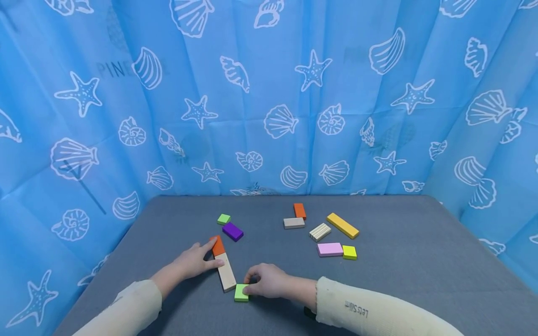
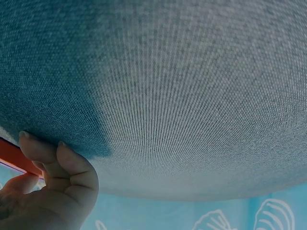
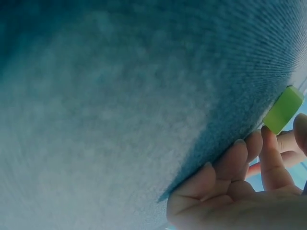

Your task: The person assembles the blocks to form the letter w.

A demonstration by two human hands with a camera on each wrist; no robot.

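Observation:
My left hand [image 1: 191, 261] reaches over an orange block [image 1: 217, 247] and a plain wooden block [image 1: 227, 276], which lie end to end in a slanting row. Its index fingertip touches the orange block, and the extended thumb rests at the wooden one. In the left wrist view, part of the orange block [image 2: 15, 157] shows beyond the fingers. With thumb and fingers, my right hand [image 1: 270, 281] pinches a small light-green square block [image 1: 240, 291] close to the wooden block's near end. The right wrist view shows the fingertips against this green block's edge [image 3: 284, 110].
Farther back on the grey cloth-covered table [image 1: 269, 200] lie a green square [image 1: 224, 219] and a purple block [image 1: 233, 231]. Right of them are orange [image 1: 300, 211], grey-beige [image 1: 293, 223], striped [image 1: 320, 232], long yellow-orange [image 1: 343, 226], pink [image 1: 329, 249] and yellow [image 1: 349, 252] blocks. A blue curtain [image 1: 260, 98] hangs behind.

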